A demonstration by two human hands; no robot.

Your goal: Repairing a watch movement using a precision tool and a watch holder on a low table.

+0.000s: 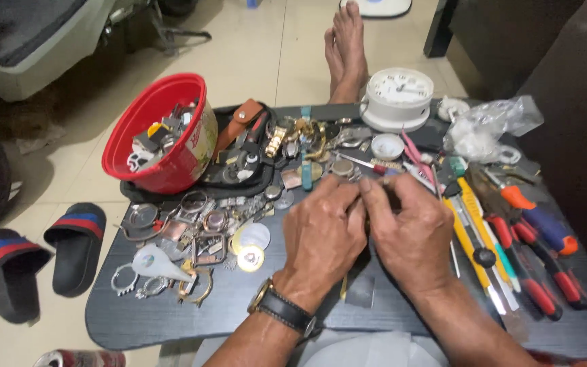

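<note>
Dark worktop point(375, 319) on a tiled floor point(253, 47), sandals point(42, 255) at its left. Red bowl point(164, 132) of watch parts back left, white alarm clock point(398, 97) back centre, clear plastic bag point(487, 126) back right, red-handled pliers point(531, 265) along the right. My left hand point(321, 234) and right hand point(412, 234) meet mid-worktop, knuckles up, fingers pinched together on a small part between them; I can't tell what it is.
</note>
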